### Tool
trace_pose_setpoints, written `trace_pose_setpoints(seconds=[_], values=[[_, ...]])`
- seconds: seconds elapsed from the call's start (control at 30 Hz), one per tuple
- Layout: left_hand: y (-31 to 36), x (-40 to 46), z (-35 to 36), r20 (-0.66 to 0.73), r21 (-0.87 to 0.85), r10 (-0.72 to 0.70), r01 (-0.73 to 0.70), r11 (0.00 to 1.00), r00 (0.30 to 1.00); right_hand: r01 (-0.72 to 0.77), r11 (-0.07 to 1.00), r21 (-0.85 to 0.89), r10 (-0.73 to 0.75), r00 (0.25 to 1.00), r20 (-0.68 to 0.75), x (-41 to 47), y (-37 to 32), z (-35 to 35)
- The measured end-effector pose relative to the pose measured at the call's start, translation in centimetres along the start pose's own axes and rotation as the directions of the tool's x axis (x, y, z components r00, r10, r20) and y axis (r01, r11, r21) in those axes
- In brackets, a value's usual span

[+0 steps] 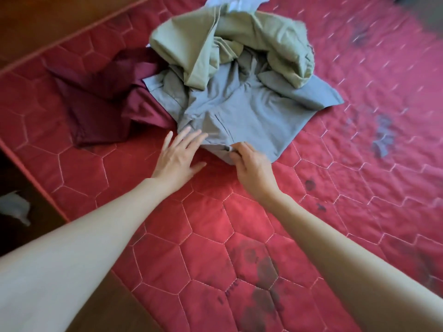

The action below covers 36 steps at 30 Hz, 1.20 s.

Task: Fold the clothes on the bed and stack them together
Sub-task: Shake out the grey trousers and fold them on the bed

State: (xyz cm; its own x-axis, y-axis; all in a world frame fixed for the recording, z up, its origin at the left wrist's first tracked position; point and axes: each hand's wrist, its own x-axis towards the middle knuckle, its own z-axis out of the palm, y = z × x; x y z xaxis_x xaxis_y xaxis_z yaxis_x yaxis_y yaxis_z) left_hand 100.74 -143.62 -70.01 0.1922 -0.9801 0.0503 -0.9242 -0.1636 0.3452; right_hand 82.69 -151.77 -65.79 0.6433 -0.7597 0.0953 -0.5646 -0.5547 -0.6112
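Looking down: we see our two bare arms reaching out over a red quilted mattress [211,219] towards a heap of unfolded clothes.
Right hand: our right hand [253,167] has its fingers curled and pinches the near edge of the grey shirt [239,109], right at a small dark tab on the hem.
Left hand: our left hand [178,155] lies flat with the fingers straight and spread, the fingertips touching the same grey edge just left of the pinch, the palm on the mattress.
Grey shirt: it sprawls in the middle of the bed, rumpled, its near corner under our hands and one flat corner pointing off to the right.
On top of it: a pale green garment [215,41] is bundled over the far half of the grey one, weighing it down, and that is what stands in our way here.
Left of the pile: a dark maroon garment [103,101] lies crumpled, partly tucked beneath the grey shirt.
Far end: a scrap of white cloth [236,1] peeks out behind the green bundle.
Mattress: hexagon stitching, with dark smudges near us and off to the right.
Bed surround: a brown wooden frame [48,22] runs along the left side.
Down at the left: something whitish and blurred [14,207] sits in the dark gap; we cannot tell what it is.
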Motion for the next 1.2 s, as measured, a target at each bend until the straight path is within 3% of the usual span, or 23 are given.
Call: trace_pose_setpoints(seconds=[0.27,0.37,0.5,0.63,0.73,0.9,1.07,1.2], values=[[10.5,2.7,-11.5,-0.312,-0.077,0.014,-0.040,0.996,0.950,-0.003,0.993,0.121,0.036,0.959,-0.279,1.9,-6.2,-21.2],[14.3,4.1,-15.2,-0.362,-0.134,0.015,-0.068,0.989,0.932,-0.002,0.991,0.136,0.049,0.935,-0.351,2.5,-8.7,-27.4],[20.5,4.8,-19.9,-0.326,-0.305,-0.131,0.027,0.952,0.936,0.033,0.977,0.212,0.060,0.907,-0.418,2.1,-12.2,-35.9],[27.2,2.0,-22.8,-0.322,-0.534,-0.318,0.106,0.839,0.892,0.064,0.973,0.221,0.048,0.883,-0.466,0.7,-14.3,-42.9],[31.3,-0.9,-25.0,-0.342,-0.454,-0.324,0.147,0.879,0.882,0.046,0.967,0.251,0.091,0.858,-0.506,-0.8,-15.5,-48.0],[34.0,-4.6,-30.4,-0.132,-0.381,-0.344,0.273,0.884,0.930,-0.007,0.978,0.207,0.116,0.845,-0.522,-4.1,-17.8,-55.0],[35.5,-8.0,-36.8,-0.140,-0.366,-0.214,0.151,0.918,0.967,0.018,0.991,0.135,0.061,0.828,-0.557,-7.6,-20.9,-60.8],[36.8,-11.4,-39.9,-0.195,-0.347,-0.262,0.183,0.920,0.945,0.013,0.995,0.101,0.049,0.813,-0.581,-10.0,-23.4,-65.1]])
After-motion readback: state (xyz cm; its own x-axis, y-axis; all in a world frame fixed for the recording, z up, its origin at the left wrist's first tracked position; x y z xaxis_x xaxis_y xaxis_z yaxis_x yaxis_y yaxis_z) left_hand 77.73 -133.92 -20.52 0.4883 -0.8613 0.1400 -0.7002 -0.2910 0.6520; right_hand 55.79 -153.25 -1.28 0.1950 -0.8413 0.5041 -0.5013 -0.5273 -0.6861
